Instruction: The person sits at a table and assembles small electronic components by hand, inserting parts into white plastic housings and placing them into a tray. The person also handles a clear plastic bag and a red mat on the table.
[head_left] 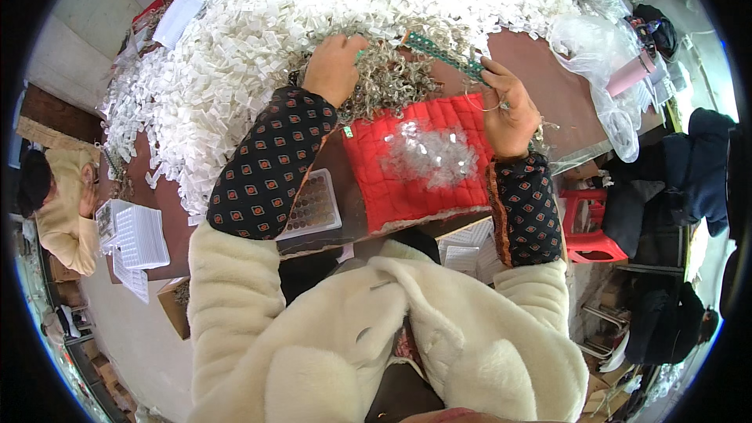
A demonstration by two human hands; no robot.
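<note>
My right hand (509, 113) is closed, its thumb and fingers gripping one end of a narrow green perforated strip (442, 56), which slants up to the left. My left hand (333, 70) is curled at the left side of a heap of tangled grey metallic-looking pieces (395, 82). A speck of green shows at its fingertips, too small to name. Below both hands lies a red quilted pad (372, 180), bearing a small pile of clear, shiny flakes (435, 157). One small green piece (348, 132) rests at the pad's upper left corner.
A huge mound of small white plastic pieces (258, 23) covers the table's far and left parts. Beside my left sleeve sits a clear tray of round items (317, 204). White trays (141, 235) are stacked at left; plastic bags (591, 55) and a pink bottle (630, 73) stand right. Another person (66, 204) sits left.
</note>
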